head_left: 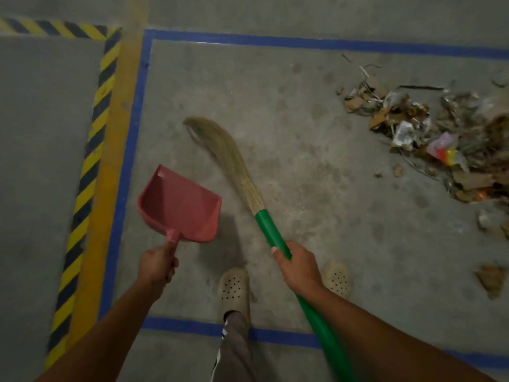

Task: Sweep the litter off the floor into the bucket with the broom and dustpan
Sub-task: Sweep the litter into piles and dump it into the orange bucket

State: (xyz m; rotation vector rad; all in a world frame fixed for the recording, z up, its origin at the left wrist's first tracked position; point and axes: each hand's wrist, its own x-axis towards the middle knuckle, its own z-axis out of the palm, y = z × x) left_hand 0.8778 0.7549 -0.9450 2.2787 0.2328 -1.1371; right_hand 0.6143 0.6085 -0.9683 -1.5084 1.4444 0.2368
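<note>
Broom (271, 232), one, clamped by right hand (298, 267) fingers, one dustpan (179, 205) clamped by left hand (157, 267), one litter pile (440, 139)

Left forearm (110, 329): bare along all of its length in view.
Right forearm (385, 330): bare likewise, down to the lower edge.
Left hand (157, 267): bare.
Right hand (298, 267): bare.
Left shoe (234, 288): pale beige clog-type slip-on with a rounded toe; small dark round holes in rows across the upper; dusty look.
Right shoe (337, 277): same kind, same perforated toe; partly hidden.
Trouser leg (237, 351): grey, loose cloth, hem at the left shoe.
Side stripe (220, 351): white beside dark, down the outer seam.
</note>
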